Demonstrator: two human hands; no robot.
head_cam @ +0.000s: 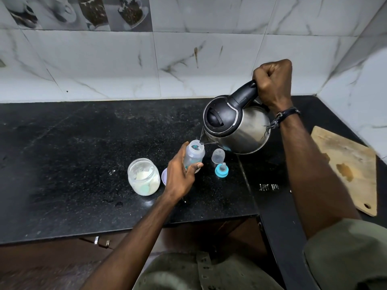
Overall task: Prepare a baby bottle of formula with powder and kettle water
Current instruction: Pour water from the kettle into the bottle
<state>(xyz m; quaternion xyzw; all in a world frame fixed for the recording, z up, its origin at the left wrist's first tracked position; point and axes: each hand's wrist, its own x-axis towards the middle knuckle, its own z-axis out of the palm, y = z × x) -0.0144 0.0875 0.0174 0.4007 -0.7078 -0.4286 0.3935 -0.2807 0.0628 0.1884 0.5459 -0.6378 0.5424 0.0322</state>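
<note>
Right hand fisted on kettle handle, spout tipped toward 7 o'clock over bottle, left hand gripping bottle, mouth tilted toward 1 o'clock, no legible labels.

Right hand tilts kettle, spout over open bottle gripped by left hand; powder jar to the left.
</note>
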